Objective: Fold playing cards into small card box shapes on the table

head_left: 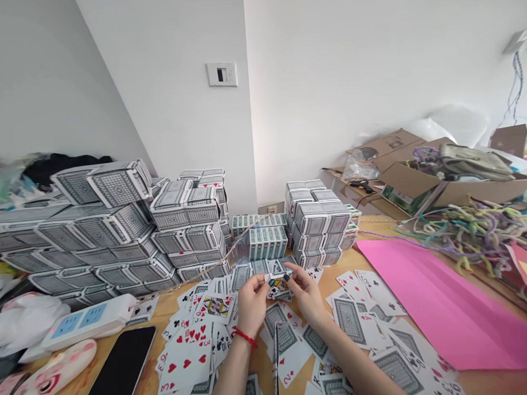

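White wall (328, 74), with one switch plate (222, 75); before it, a wood-toned table (503, 383). Legible markings: 3 of hearts (187, 367), face up left of the hands; 2 of diamonds (294, 358), near the table's near edge, between the forearms. Print on the green boxes (267, 243), towards the far edge: too small to read.

Table, left side: card-covered blocks (113, 226), stacked, patterned grey and white; white power strip (92, 321), blue socket faces; black phone (120, 369), near the near left corner. Right side: pink sheet (449, 306), lying slantwise to the near edge; coloured fuzzy stems (472, 230), tangled; open cardboard box (457, 188), towards the far right corner. Loose cards, many, spread along the near edge, some face up, some back up.

Grip: left hand (254, 298), red wrist cord (245, 337), thumb and fingers closed in a pinch; right hand (303, 291), likewise. Both hold one playing card (279, 284), picture side partly showing, mid-table before the green boxes; its fold is partly hidden.
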The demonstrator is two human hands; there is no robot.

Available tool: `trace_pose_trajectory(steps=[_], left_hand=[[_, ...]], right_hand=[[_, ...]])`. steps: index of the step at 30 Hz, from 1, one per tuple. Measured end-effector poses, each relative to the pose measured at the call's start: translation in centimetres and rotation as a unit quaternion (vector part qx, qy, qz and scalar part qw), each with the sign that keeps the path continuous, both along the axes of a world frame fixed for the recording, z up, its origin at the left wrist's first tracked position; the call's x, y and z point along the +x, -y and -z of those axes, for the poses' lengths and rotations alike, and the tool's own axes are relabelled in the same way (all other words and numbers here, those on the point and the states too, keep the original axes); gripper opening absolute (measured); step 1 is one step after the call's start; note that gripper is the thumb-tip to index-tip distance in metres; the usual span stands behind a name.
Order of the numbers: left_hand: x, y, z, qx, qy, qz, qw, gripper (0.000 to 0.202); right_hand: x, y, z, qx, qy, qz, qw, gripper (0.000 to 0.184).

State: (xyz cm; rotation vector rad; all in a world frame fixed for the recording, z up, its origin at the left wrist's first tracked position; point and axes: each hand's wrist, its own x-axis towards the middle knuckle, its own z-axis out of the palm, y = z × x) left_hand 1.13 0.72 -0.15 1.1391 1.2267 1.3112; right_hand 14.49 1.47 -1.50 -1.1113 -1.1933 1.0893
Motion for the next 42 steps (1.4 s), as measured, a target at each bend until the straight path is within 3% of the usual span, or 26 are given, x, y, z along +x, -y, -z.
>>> trace_pose_trajectory(steps=[7,14,20,24,27,31,42], left_hand=[[-0.1,0.5,0.0,0.073,-0.157,-0.031,0.984,0.019],[0.0,0.8,-0.4,0.143,-0.185,-0.014,0.972,0.03],[0.0,0.8,-0.8,0.142,-0.178,0.007,0.974,0.031],[0.1,0.6,-0.7,0.109,-0.136,-0.001,0.985,0.029],[0.2,0.4,-0.5,0.044,-0.032,-0.018,0.998,0.031],[0.3,0.3,-0.5,-0.057,0.105,0.045,0.992,0.041],[0.5,0.3,-0.7,-0.065,0.131,0.057,0.988,0.027]], right_hand=[[0.1,-0.1,0.1,0.0,0.04,-0.02,0.999,0.027],[0.0,0.5,-0.9,0.032,0.072,-0.059,0.995,0.02],[0.0,0.7,-1.0,0.029,0.094,-0.065,0.993,0.023],[-0.2,0.6,-0.6,0.003,0.055,-0.052,0.997,0.026],[-0.2,0.4,-0.6,-0.023,-0.008,-0.032,0.999,0.027],[0.2,0.0,-0.7,-0.04,-0.069,0.008,0.997,0.028],[0.5,0.0,-1.0,-0.048,-0.073,-0.013,0.996,0.015]])
